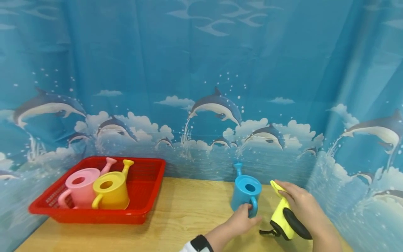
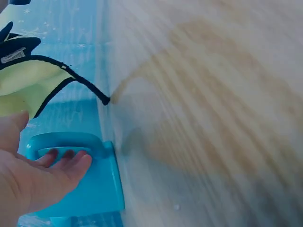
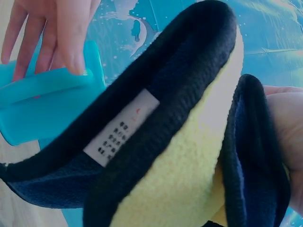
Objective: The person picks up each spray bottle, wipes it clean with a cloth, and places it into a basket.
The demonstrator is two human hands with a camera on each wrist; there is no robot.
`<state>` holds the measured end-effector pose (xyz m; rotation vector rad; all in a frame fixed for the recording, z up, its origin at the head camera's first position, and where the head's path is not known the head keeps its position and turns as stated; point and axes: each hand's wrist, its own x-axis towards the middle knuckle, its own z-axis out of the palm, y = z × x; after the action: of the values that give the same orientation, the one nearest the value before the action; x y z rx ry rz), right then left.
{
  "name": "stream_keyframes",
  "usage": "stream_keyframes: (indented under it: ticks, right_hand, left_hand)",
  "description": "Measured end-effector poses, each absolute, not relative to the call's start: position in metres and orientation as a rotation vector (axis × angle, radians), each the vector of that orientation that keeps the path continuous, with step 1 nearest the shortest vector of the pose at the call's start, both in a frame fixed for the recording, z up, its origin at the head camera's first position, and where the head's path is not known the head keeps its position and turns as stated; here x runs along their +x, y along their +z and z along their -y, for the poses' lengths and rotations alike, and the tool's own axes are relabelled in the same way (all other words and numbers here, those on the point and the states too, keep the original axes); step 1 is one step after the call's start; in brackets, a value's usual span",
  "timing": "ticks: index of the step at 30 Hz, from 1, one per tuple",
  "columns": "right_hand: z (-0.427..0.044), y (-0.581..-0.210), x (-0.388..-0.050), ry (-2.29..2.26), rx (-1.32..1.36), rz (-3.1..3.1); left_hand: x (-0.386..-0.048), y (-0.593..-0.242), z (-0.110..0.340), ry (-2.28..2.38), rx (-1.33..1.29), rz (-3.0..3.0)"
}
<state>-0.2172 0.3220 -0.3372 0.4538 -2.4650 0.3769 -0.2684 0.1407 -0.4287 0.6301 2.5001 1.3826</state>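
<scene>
A blue watering can (image 1: 241, 194) stands upright near the back edge of the table, its spout toward the curtain. My left hand (image 1: 239, 222) is at its handle; the left wrist view has the fingertips (image 2: 66, 158) at the handle's opening and the thumb apart above it. Just right of the can, my right hand (image 1: 308, 208) grips a yellow fabric item (image 1: 281, 213) with black edging and a black flap, tilted, a black strap hanging from it. The right wrist view shows its dark lining and white label (image 3: 122, 127); most of that hand is hidden behind the fabric.
A red basket (image 1: 100, 216) at the left of the wooden table (image 1: 185, 210) holds a pink watering can (image 1: 83, 190) and a yellow watering can (image 1: 113, 194). A blue dolphin-print curtain (image 1: 189, 70) hangs behind the table and along its sides.
</scene>
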Motion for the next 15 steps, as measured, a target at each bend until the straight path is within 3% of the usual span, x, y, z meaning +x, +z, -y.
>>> stream_keyframes:
  ticks: [10,15]
  right_hand:
    - [-0.323,-0.339,-0.221,0.309,0.546,2.376]
    - [-0.321,-0.342,-0.221,0.314,0.531,2.389]
  left_hand:
    - [-0.276,-0.438,-0.160,1.617,0.483,-2.367]
    - [-0.275,-0.440,-0.163,1.689,0.537,-2.345]
